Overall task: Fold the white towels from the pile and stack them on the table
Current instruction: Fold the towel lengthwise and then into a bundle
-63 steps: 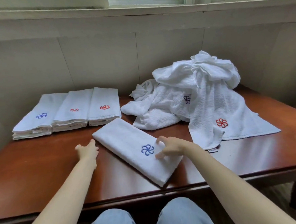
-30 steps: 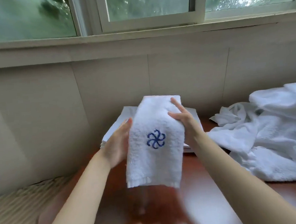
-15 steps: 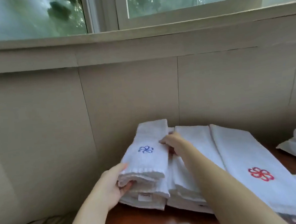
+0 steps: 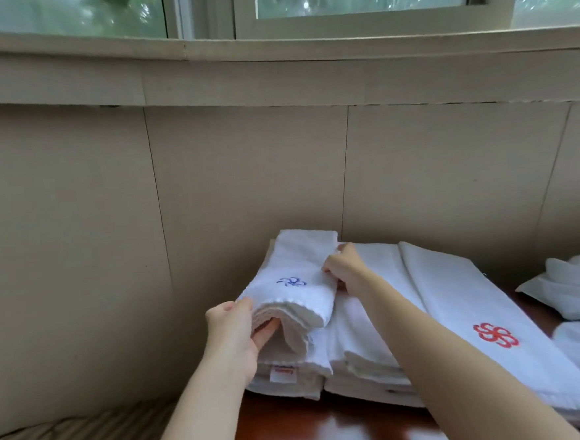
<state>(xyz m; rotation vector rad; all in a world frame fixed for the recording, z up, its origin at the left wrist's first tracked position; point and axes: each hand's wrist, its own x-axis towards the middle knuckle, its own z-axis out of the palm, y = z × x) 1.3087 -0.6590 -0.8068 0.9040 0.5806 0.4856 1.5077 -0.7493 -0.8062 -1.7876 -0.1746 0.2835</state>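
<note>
- folded white terry towel with blue flower mark (image 4: 296,288) sits atop leftmost white towel stack (image 4: 293,386) on red-brown wooden table (image 4: 330,430).
- left hand (image 4: 233,330) grips its near end; right hand (image 4: 345,271) pinches its side.
- crumpled white towel pile (image 4: 575,289) at right not yet folded.

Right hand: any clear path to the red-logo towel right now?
Probably yes. The red-logo towel lies uncovered just right of that forearm, with nothing between them. But the right hand grips the blue-logo towel at its edge and must let go first.
</note>
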